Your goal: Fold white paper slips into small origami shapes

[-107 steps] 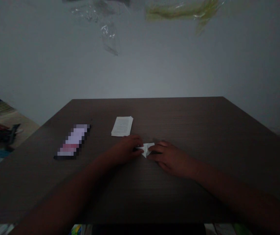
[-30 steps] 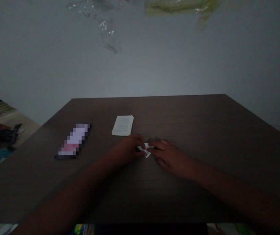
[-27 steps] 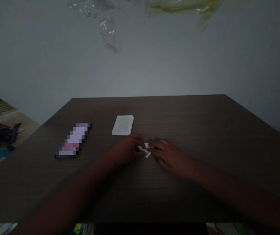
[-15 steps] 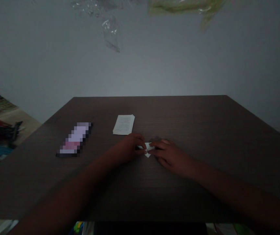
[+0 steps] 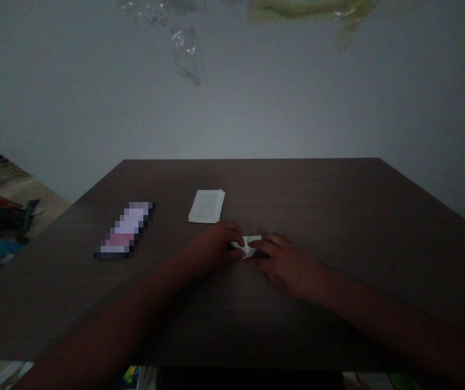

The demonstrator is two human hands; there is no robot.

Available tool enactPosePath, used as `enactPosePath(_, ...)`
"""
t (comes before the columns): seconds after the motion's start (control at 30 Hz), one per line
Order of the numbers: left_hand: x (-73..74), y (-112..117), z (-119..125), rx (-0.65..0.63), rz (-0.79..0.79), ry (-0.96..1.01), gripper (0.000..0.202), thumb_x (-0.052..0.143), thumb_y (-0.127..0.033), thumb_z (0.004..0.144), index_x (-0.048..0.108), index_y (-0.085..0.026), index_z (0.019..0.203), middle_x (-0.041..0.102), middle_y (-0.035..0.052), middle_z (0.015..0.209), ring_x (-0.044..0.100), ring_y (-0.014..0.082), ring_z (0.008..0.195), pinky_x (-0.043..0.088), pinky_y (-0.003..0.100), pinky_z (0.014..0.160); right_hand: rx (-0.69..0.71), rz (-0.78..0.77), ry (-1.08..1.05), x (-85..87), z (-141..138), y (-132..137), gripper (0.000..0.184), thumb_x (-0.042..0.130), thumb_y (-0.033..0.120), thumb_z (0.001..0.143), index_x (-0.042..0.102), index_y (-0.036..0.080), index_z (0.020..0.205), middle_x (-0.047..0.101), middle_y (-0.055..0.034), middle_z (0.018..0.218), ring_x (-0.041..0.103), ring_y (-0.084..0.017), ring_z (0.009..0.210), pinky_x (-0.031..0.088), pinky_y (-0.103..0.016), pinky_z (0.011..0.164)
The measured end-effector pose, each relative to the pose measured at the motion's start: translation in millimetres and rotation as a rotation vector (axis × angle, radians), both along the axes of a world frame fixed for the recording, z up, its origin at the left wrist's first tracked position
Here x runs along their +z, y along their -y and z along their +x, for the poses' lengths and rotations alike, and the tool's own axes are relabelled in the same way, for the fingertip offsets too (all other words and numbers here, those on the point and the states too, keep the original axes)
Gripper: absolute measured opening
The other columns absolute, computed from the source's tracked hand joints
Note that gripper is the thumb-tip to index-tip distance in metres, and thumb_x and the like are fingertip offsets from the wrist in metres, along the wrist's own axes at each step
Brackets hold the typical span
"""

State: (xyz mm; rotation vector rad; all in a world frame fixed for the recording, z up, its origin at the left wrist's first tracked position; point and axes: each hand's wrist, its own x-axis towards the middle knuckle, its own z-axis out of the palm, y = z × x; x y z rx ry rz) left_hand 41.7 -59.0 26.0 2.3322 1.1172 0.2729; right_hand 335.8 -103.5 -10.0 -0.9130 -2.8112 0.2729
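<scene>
A small folded piece of white paper (image 5: 247, 245) lies on the dark wood-grain table (image 5: 297, 200), pinched between both hands. My left hand (image 5: 216, 249) holds its left end with the fingertips. My right hand (image 5: 285, 265) presses on its right side, with the fingers over the lower part. Part of the paper is hidden by my fingers. Just beyond my left hand lies a neat stack of printed white paper slips (image 5: 207, 206), not touching it.
A flat, oblong pink-and-white item (image 5: 124, 230), pixelated beyond recognition, lies on the table's left side. Table edges run along the far side and both flanks. Behind is a grey wall (image 5: 232, 108) with clear plastic scraps (image 5: 185, 49) above; coloured items lie on the floor at left.
The folded paper has gone from a pointed shape to a flatter, wider one, with its right corner now showing beyond my right fingers. Both hands remain on it, and the view has shifted slightly.
</scene>
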Motion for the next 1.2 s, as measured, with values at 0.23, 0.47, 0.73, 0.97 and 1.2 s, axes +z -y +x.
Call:
enactPosePath(0.23, 0.0, -4.1, -6.1, -0.021, -0.033, 0.009, 0.014, 0.092, -0.014, 0.111, 0.093, -0.025, 0.120, 0.087, 0.0090, 0.143, 0.082, 0.0329, 0.139, 0.062, 0.048, 0.133, 0.008, 0.034, 0.038, 4.8, -2.7, 0.3, 0.055, 0.079, 0.017, 0.120, 0.089, 0.033, 0.172, 0.083, -0.0169, 0.178, 0.079, -0.044, 0.158, 0.068, -0.064, 0.133)
enactPosePath(0.47, -4.0, -13.6, -15.1, -0.070, -0.079, 0.070, 0.016, 0.084, -0.011, 0.114, 0.092, -0.023, 0.120, 0.085, 0.0077, 0.140, 0.083, 0.0304, 0.134, 0.065, 0.048, 0.130, 0.015, 0.030, 0.073, 7.7, -5.1, -1.0, 0.056, 0.076, 0.015, 0.122, 0.088, 0.032, 0.174, 0.083, -0.0181, 0.177, 0.080, -0.045, 0.158, 0.070, -0.067, 0.131)
enactPosePath(0.73, -10.7, -24.5, -27.2, -0.136, -0.071, 0.112, 0.023, 0.082, -0.007, 0.117, 0.096, -0.024, 0.124, 0.087, 0.0080, 0.147, 0.084, 0.0282, 0.140, 0.065, 0.047, 0.134, 0.019, 0.025, 0.017, 4.5, -3.4, -2.8, 0.053, 0.078, 0.017, 0.122, 0.089, 0.033, 0.172, 0.084, -0.0156, 0.177, 0.079, -0.043, 0.158, 0.069, -0.066, 0.130)
enactPosePath(0.97, -12.1, -35.2, -37.5, -0.213, -0.031, 0.074, 0.049, 0.071, 0.005, 0.113, 0.099, -0.029, 0.135, 0.089, 0.0063, 0.155, 0.086, 0.0277, 0.145, 0.066, 0.043, 0.136, 0.046, 0.029, -0.010, 4.7, -3.2, -1.3, 0.053, 0.075, 0.013, 0.120, 0.088, 0.029, 0.169, 0.078, -0.0148, 0.186, 0.078, -0.043, 0.158, 0.071, -0.063, 0.123)
enactPosePath(1.2, -8.0, -29.6, -36.5, -0.197, -0.016, 0.058, 0.036, 0.074, -0.001, 0.116, 0.096, -0.024, 0.133, 0.091, 0.0093, 0.154, 0.089, 0.0277, 0.142, 0.068, 0.045, 0.134, 0.042, 0.004, -0.037, 5.0, -5.5, 2.2, 0.049, 0.075, 0.014, 0.121, 0.085, 0.028, 0.167, 0.082, -0.0136, 0.181, 0.075, -0.040, 0.159, 0.066, -0.065, 0.132)
